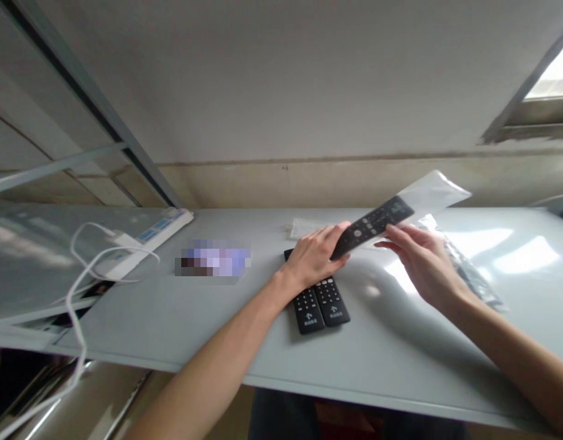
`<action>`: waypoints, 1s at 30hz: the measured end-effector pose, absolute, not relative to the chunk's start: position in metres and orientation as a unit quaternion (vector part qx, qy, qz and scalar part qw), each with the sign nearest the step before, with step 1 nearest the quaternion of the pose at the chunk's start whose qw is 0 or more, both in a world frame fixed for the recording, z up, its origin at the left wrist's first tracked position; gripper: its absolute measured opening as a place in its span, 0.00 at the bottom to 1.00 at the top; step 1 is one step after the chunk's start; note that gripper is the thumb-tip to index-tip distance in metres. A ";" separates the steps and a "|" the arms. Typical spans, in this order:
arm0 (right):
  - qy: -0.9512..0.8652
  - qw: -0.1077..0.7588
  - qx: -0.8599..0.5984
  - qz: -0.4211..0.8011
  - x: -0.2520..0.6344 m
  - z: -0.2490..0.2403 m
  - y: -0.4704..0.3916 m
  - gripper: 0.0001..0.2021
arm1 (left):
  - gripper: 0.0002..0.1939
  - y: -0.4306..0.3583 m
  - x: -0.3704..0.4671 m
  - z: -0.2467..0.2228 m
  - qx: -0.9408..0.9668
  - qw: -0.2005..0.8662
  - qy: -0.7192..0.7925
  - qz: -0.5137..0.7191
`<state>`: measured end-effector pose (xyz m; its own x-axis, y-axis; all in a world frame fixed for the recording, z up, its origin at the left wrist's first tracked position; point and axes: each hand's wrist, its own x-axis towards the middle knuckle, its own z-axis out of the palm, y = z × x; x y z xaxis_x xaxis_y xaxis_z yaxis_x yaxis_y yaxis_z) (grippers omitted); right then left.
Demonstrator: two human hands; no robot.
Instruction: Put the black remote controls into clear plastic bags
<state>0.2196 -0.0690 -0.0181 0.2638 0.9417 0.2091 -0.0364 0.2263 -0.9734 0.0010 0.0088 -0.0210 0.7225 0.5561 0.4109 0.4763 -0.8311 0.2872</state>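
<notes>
A black remote control [375, 223] sits inside a clear plastic bag [434, 190], raised at a slant above the desk. My left hand [315, 253] is closed around the lower left end of the bagged remote. On its right side, my right hand [421, 256] pinches the lower edge of the bag with thumb and fingertips. Under my left hand, two more black remotes lie side by side on the desk, a left remote [307, 313] and a right remote [332, 304]; their upper parts are partly covered by the hand.
Behind my right hand lies a clear plastic package [471, 275] with dark contents. A crumpled clear bag [304, 227] rests near the wall. To the left are a blurred purple item [219, 260], a white power strip [143, 244] and a white cable [73, 305] over the grey desk [208, 324].
</notes>
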 end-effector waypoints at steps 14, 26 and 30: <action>-0.385 0.610 -0.601 0.344 0.236 -0.011 -0.065 0.37 | 0.13 0.009 0.004 -0.021 0.951 0.028 0.241 0.189; -0.590 0.425 -0.686 0.023 0.262 -0.037 -0.051 0.38 | 0.12 0.012 0.002 -0.024 0.956 0.035 0.226 0.183; -0.634 0.388 -0.669 -0.004 0.261 -0.040 -0.052 0.36 | 0.12 0.012 0.003 -0.023 0.956 0.037 0.228 0.178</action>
